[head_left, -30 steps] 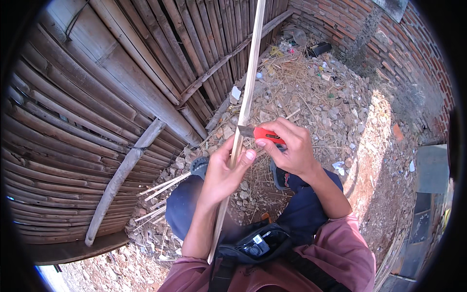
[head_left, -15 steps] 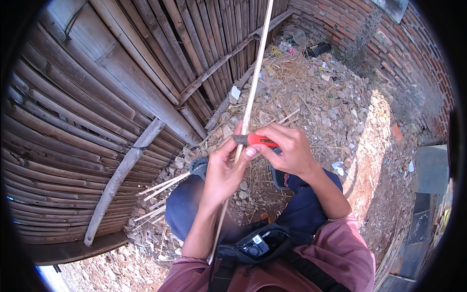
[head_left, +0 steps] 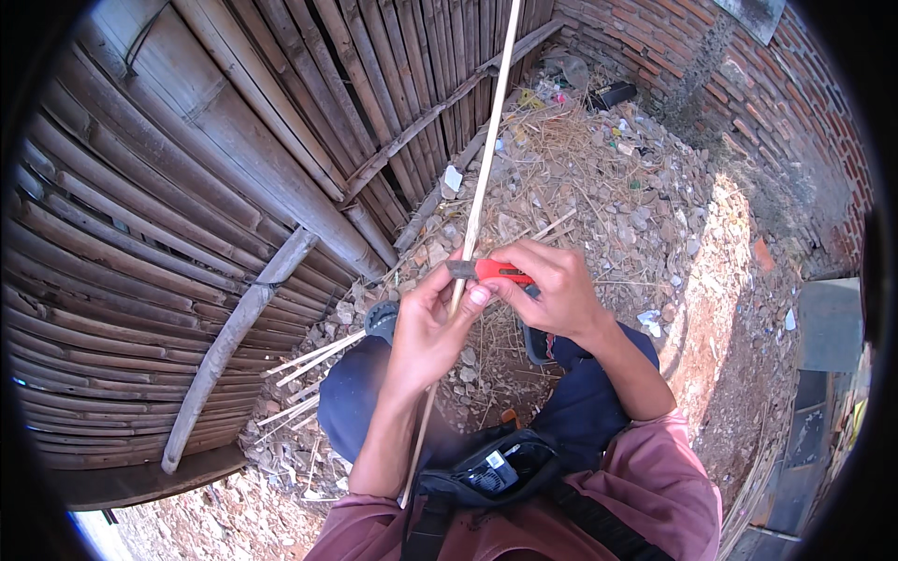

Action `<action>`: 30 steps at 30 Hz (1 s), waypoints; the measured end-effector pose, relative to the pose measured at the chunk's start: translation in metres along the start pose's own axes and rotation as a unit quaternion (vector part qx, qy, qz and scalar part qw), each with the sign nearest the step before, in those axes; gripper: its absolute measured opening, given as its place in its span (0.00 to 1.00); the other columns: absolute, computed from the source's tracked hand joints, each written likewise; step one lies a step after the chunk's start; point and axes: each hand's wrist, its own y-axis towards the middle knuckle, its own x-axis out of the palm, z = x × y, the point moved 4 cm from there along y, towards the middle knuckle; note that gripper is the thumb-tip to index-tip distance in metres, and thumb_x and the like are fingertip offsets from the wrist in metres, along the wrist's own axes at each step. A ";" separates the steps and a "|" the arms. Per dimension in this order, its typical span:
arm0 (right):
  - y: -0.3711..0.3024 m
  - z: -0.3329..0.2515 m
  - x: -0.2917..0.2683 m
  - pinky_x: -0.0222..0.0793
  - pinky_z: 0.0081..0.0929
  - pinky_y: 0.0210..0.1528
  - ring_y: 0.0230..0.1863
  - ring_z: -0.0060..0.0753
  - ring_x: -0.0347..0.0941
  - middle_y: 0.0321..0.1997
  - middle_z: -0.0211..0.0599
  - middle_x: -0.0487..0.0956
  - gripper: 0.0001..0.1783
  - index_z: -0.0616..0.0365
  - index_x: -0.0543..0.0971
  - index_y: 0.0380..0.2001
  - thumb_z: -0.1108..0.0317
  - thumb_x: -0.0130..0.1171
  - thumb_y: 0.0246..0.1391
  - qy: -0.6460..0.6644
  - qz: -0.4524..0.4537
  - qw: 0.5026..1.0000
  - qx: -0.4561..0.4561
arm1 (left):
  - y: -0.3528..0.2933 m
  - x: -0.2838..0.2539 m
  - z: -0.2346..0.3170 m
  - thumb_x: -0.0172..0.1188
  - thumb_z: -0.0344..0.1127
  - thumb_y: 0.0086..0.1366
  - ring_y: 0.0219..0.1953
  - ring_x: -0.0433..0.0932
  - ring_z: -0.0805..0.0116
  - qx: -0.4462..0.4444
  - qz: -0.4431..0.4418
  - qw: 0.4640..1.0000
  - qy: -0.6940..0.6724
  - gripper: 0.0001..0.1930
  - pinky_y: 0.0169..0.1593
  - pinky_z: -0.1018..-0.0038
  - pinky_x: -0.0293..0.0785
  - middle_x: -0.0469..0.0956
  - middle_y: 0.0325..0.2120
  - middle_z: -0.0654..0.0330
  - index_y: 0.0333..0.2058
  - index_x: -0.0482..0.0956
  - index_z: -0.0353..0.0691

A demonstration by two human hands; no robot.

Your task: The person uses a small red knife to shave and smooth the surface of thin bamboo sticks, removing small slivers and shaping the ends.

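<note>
A long, thin, pale bamboo strip runs from the top of the view down between my hands and on under my left forearm. My left hand is closed round it just below the blade, with the thumb along its right side. In my right hand is a red utility knife, held by its handle. Its dark, wide blade lies across the strip, touching it at the left fingers. The tips of both thumbs come close together under the knife.
A bamboo slat wall with a slanting pole stands on the left. Rubble and straw cover the ground up to a brick wall. Cut bamboo strips lie beside my left leg. A black pouch sits at my waist.
Almost nothing differs. The upper end of the bamboo strip has shifted slightly left, and the hands and knife have moved only a touch.
</note>
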 end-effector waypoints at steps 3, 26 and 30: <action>0.001 0.001 0.000 0.79 0.38 0.32 0.32 0.45 0.86 0.35 0.38 0.86 0.13 0.54 0.85 0.42 0.59 0.73 0.60 0.000 0.006 1.000 0.001 | 0.000 -0.003 -0.002 0.66 0.30 0.76 0.45 0.75 0.82 -0.007 -0.001 1.000 0.001 0.26 0.49 0.81 0.74 0.82 0.50 0.63 0.68 0.73 0.29; 0.002 0.001 -0.002 0.79 0.38 0.31 0.31 0.45 0.86 0.35 0.38 0.85 0.12 0.53 0.85 0.43 0.65 0.72 0.56 0.010 -0.021 1.000 -0.014 | 0.001 0.004 -0.001 0.75 0.25 0.66 0.52 0.75 0.78 0.092 0.021 0.994 0.047 0.16 0.60 0.76 0.74 0.78 0.50 0.60 0.52 0.86 0.30; 0.002 -0.002 -0.004 0.79 0.38 0.31 0.31 0.45 0.86 0.34 0.37 0.86 0.13 0.53 0.86 0.43 0.65 0.73 0.56 -0.004 -0.017 1.000 -0.010 | 0.002 0.004 -0.001 0.73 0.24 0.67 0.52 0.76 0.77 0.095 0.031 0.993 0.069 0.15 0.59 0.77 0.73 0.78 0.50 0.60 0.51 0.86 0.29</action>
